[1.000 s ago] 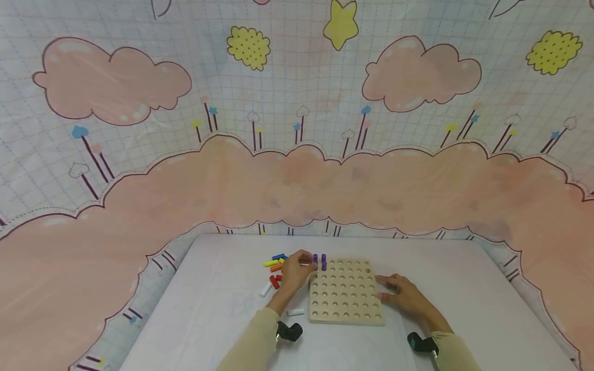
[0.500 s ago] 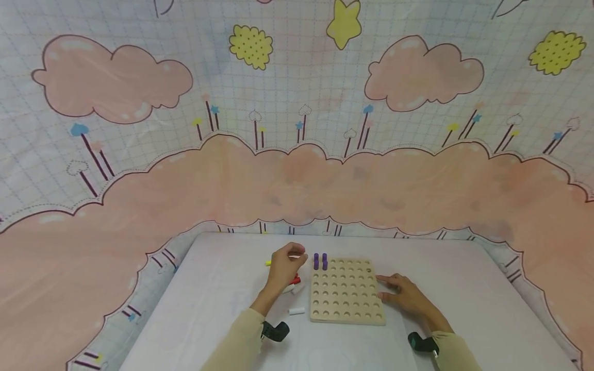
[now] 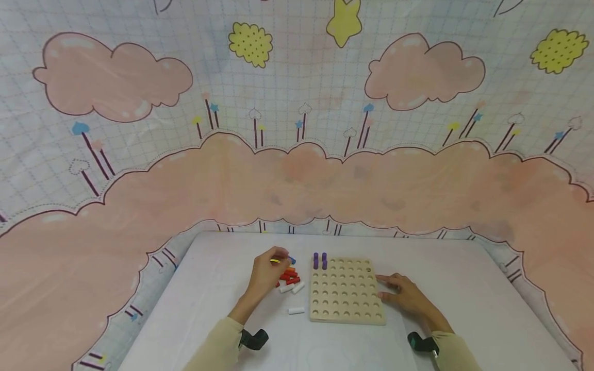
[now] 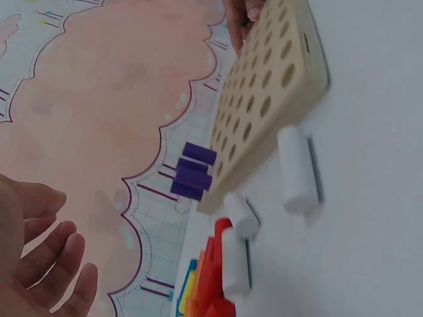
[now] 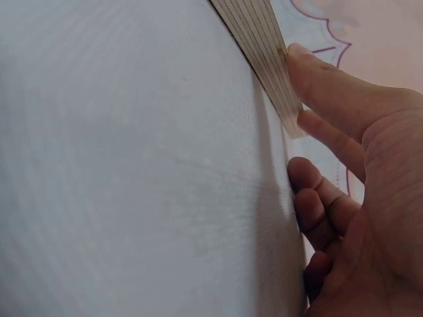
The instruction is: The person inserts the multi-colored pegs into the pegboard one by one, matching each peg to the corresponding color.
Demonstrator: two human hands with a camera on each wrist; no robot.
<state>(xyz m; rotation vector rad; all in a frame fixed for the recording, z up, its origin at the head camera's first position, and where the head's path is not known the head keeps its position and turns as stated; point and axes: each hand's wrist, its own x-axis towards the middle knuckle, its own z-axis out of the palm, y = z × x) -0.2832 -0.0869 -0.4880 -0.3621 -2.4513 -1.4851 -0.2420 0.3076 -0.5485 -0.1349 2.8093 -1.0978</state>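
My left hand hovers over the heap of coloured pegs left of the board, fingers loosely bent; in the left wrist view nothing shows between them. A yellow peg and a blue peg appear by its fingertips in the head view. Beneath lie orange pegs and red pegs, partly hidden by the hand. Several purple pegs stand upright in the far left corner of the wooden pegboard. My right hand touches the board's right edge with thumb and a finger.
Two white pegs lie beside the red ones, near the board's left side. Another white peg lies apart, closer to the front. The white table backs onto a patterned cloth.
My left hand has moved left from beside the purple pegs to the loose pegs. One more purple peg shows standing in the board. The right hand stays at the board's edge.
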